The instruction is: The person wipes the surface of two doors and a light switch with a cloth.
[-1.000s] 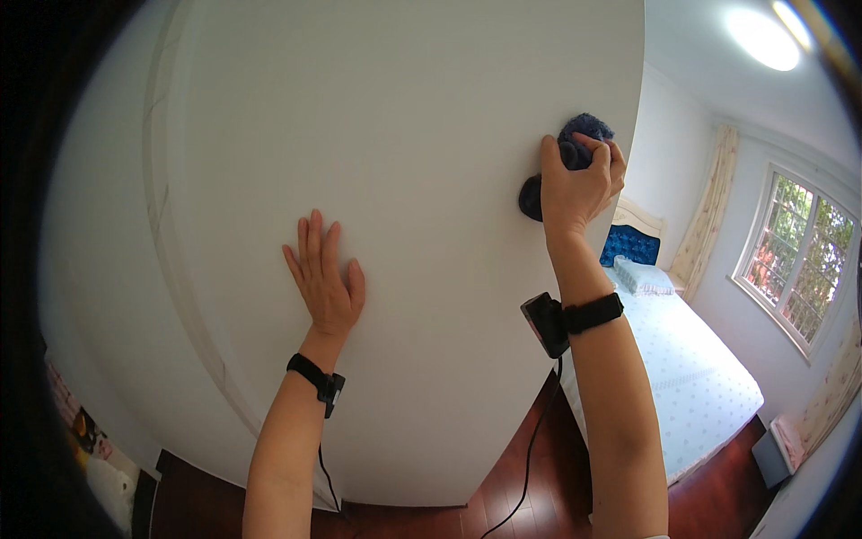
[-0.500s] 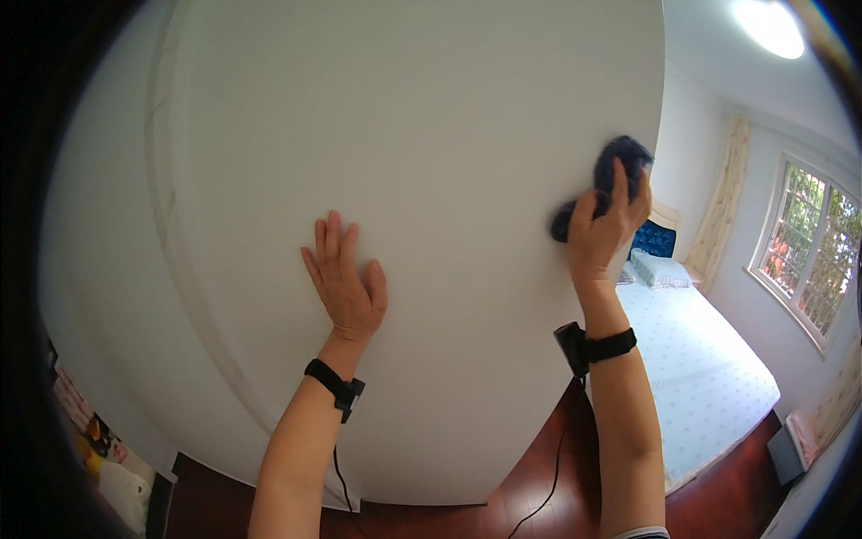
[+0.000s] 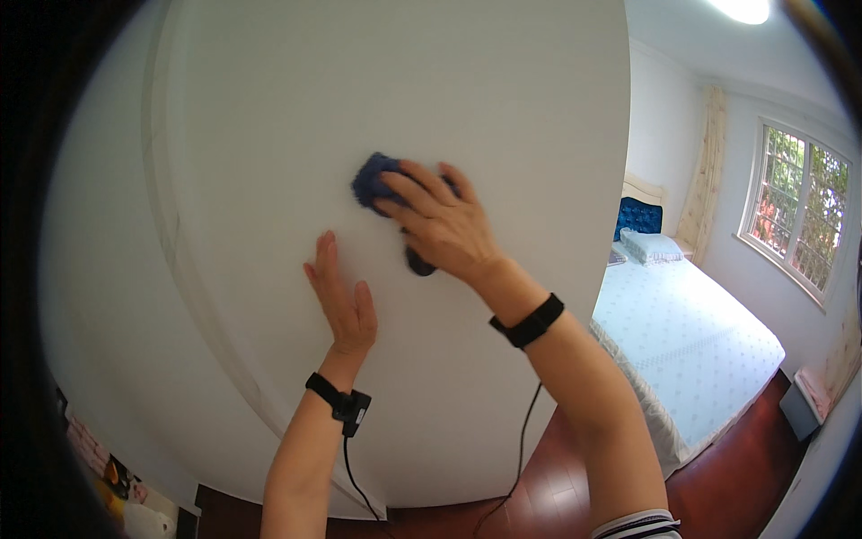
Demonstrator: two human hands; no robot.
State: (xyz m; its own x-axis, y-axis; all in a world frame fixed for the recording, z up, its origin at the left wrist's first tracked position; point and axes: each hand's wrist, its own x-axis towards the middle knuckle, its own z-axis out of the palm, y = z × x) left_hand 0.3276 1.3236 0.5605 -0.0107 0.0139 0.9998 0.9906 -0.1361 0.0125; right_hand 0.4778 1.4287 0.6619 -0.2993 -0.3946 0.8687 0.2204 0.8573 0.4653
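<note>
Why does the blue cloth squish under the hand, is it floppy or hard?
The blue cloth is probably soft and floppy: it bunches into lumps under the right hand pressing it on the white door. It looks fluffy, so likely light. It would probably slide easily over that smooth surface and not roll.

This was a home bedroom. Beyond the edge of a plain white painted door (image 3: 404, 108), a bed with a pale blue dotted cover (image 3: 687, 332) stood on a dark reddish wooden floor (image 3: 727, 490). It had a tufted dark blue headboard (image 3: 639, 216) and 1 white pillow (image 3: 654, 246). A white-framed window (image 3: 792, 216) with cream curtains (image 3: 701, 175) showed green trees outside, and a round ceiling light (image 3: 738, 9) glowed overhead.
</note>
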